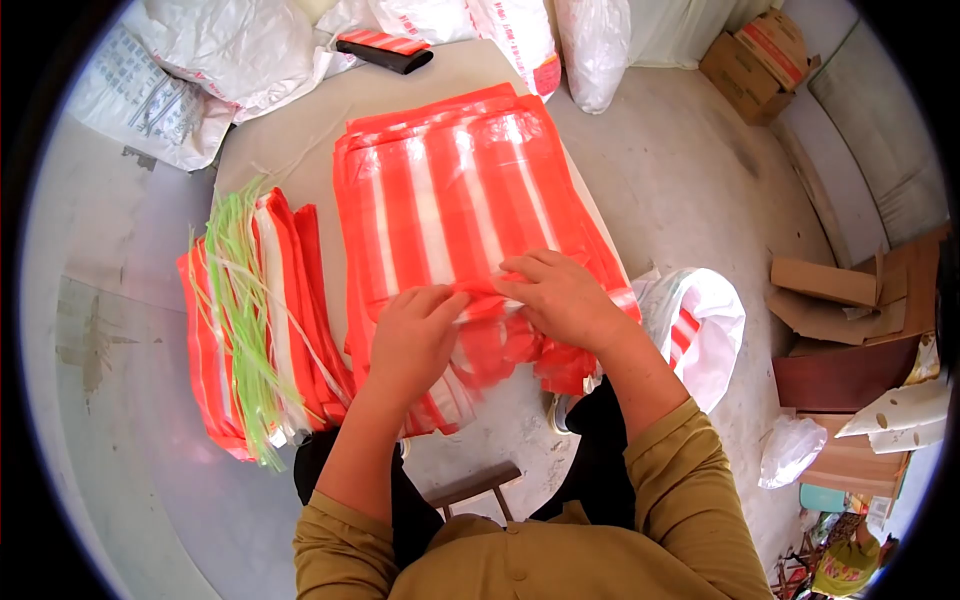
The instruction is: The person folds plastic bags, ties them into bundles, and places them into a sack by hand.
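A thick stack of red-and-white striped plastic bags [455,200] lies in front of me on the table. My left hand [412,335] and my right hand [562,298] are at its near end, fingers curled on the top bag and gathering its edge into a crumpled fold. Below my hands the loose plastic hangs over the near edge and is partly blurred. Left of the stack sits a folded bundle of similar striped bags [290,260], with light green plastic strips [240,320] draped over it.
On the table's [300,150] far side lie white sacks [230,50] and a black roll with striped plastic [385,50]. An open white sack [710,320] stands at the right. Cardboard boxes [755,65] are on the floor. A person [850,560] is at the lower right.
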A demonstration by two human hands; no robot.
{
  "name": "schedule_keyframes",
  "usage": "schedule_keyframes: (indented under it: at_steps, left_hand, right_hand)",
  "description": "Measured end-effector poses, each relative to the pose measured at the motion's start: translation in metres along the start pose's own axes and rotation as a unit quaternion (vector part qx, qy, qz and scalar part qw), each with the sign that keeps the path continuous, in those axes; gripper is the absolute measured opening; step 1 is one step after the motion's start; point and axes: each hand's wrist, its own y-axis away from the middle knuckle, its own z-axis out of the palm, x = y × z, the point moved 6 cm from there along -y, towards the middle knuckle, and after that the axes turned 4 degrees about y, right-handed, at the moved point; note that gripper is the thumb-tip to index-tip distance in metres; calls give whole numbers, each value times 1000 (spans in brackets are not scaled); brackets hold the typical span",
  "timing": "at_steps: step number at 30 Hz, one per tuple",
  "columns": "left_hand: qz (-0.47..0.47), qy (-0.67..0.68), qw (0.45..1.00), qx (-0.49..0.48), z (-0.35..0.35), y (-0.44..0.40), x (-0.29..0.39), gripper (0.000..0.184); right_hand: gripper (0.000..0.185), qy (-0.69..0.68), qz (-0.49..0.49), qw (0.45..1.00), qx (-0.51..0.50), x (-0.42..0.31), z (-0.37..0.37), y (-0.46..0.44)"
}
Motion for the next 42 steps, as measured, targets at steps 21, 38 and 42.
schedule_keyframes:
  at_steps: [21, 38, 42]
  left_hand:
    - [-44, -32, 998, 5, -15, 8, -14, 45]
    - [-154, 154, 974, -55, -38, 34, -23, 15]
    - [-218, 179, 959, 13, -32, 35, -45, 18]
  right_hand:
    - [53, -40, 2, 999, 13, -1, 5, -2]
    - [23, -215, 102, 962, -136, -7, -23, 2]
    - [35, -237, 233, 917, -222, 9, -22, -11]
